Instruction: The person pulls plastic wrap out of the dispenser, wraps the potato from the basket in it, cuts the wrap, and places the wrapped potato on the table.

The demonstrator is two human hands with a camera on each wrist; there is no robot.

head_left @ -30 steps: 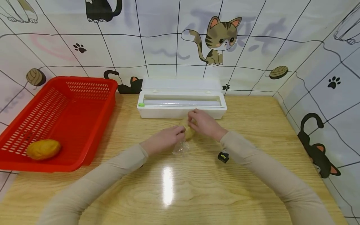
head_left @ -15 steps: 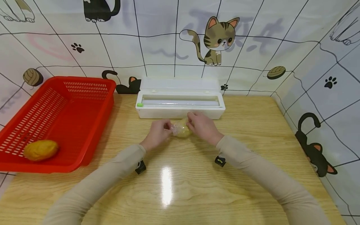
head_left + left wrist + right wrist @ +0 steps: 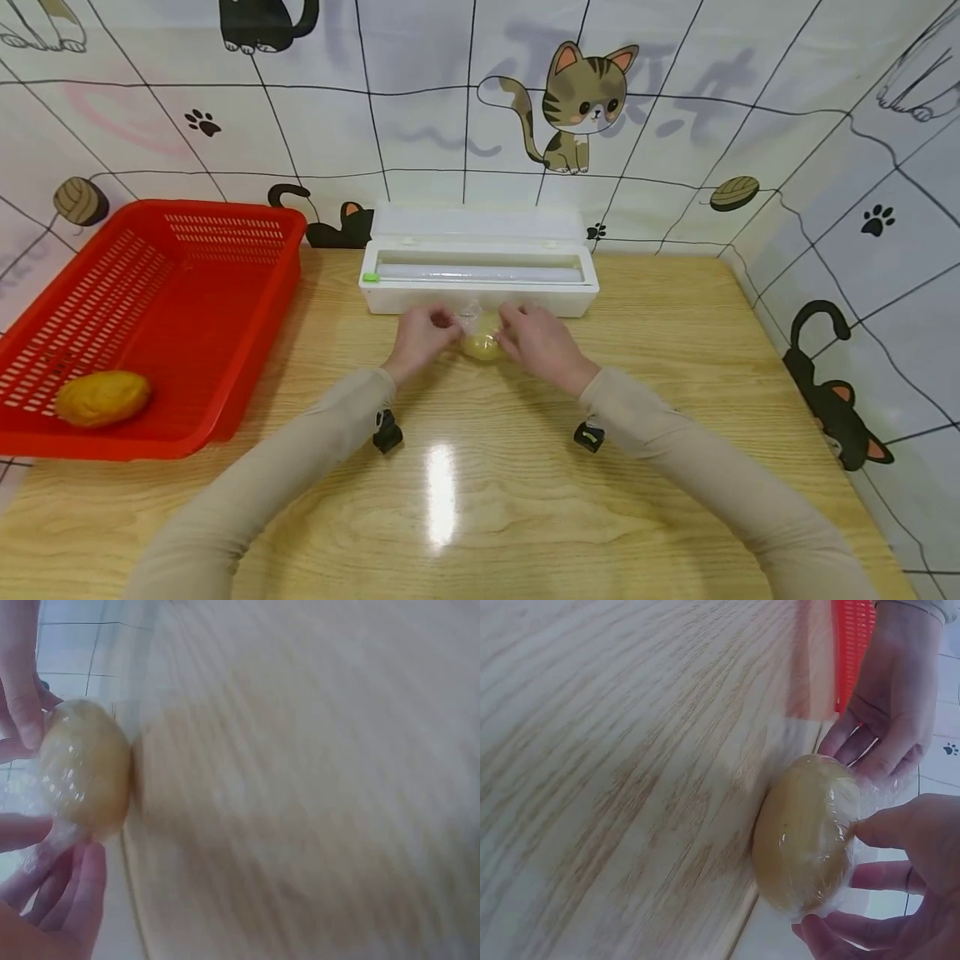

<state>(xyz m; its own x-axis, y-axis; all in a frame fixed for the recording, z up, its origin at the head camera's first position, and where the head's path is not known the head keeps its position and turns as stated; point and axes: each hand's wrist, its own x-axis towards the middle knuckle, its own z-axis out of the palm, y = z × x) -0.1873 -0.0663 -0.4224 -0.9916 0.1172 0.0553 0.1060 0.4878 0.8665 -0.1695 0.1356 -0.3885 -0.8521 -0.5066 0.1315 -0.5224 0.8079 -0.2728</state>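
Note:
A potato (image 3: 480, 347), pale yellow and oval, rests on the table in shiny cling film (image 3: 469, 316), just in front of the white dispenser. My left hand (image 3: 423, 340) pinches a gathered end of the film; the left wrist view shows this bunched tail (image 3: 54, 844) between thumb and fingers. On the other side, my right hand (image 3: 545, 343) holds the wrapped potato. In the right wrist view its thumb lies on the film and its fingertips reach under the potato (image 3: 802, 836). The film's far side is partly hidden by the hands.
Behind the hands stands the white cling film dispenser (image 3: 480, 298), lid up, a film roll (image 3: 480, 272) inside and a green slider (image 3: 371, 277) at its left. A red basket (image 3: 202, 333) at left holds a yellow oval item (image 3: 103, 398). A cat-patterned sheet backs the table.
My left hand has moved left from in front of the potato to its left side, drawing the film's loose end away from the front and up behind. The right hand stays beside the potato.

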